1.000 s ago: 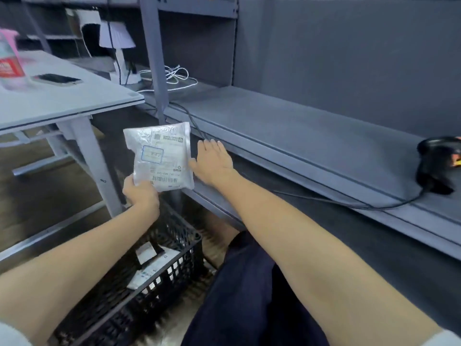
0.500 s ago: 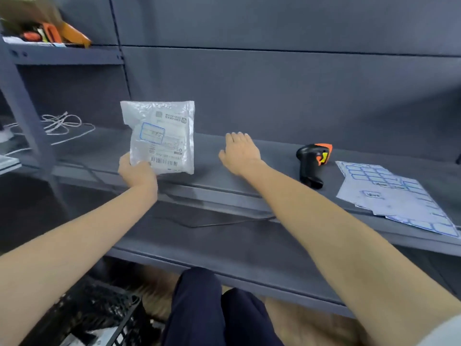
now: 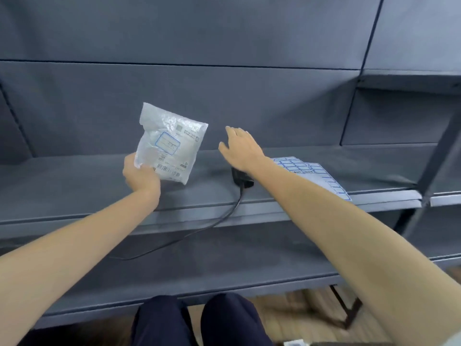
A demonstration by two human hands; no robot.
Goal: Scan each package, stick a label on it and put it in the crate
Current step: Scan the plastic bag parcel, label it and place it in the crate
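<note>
Holding the package (image 3: 167, 146) up by its near left corner, the left hand (image 3: 139, 174) is gripping it above the grey shelf (image 3: 74, 186) — bag tilted, its barcode at the near edge and a blue-bordered label (image 3: 167, 143) showing on its face. The right hand (image 3: 240, 148) is hovering with fingers straight and relaxed, grasping nothing, over the black scanner (image 3: 241, 179) — mostly hidden beneath the wrist. Sheets of labels (image 3: 321, 174) are lying just right of the scanner. The scanner's cable (image 3: 219, 221) is trailing off the shelf's near edge.
</note>
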